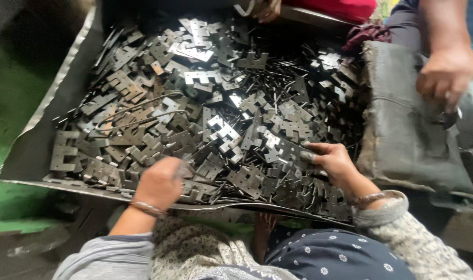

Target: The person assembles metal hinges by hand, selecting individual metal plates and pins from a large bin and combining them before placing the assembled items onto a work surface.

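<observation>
A big heap of flat grey metal hinge plates (pixel 205 109) and thin metal pins fills a dark sheet-metal tray (pixel 29 150). My left hand (pixel 159 182) hovers curled over the near edge of the heap, blurred; whether it holds a plate cannot be told. My right hand (pixel 332 162) rests on the plates at the lower right, fingers pinching a hinge plate (pixel 298 154) in the pile. Bracelets sit on both wrists.
Another person's hand (pixel 446 72) presses on a dark grey cloth pad (pixel 407 124) at the right. A red object (pixel 345 8) lies at the top edge. Green floor (pixel 8 103) runs along the left. My patterned clothing (pixel 319 254) fills the bottom.
</observation>
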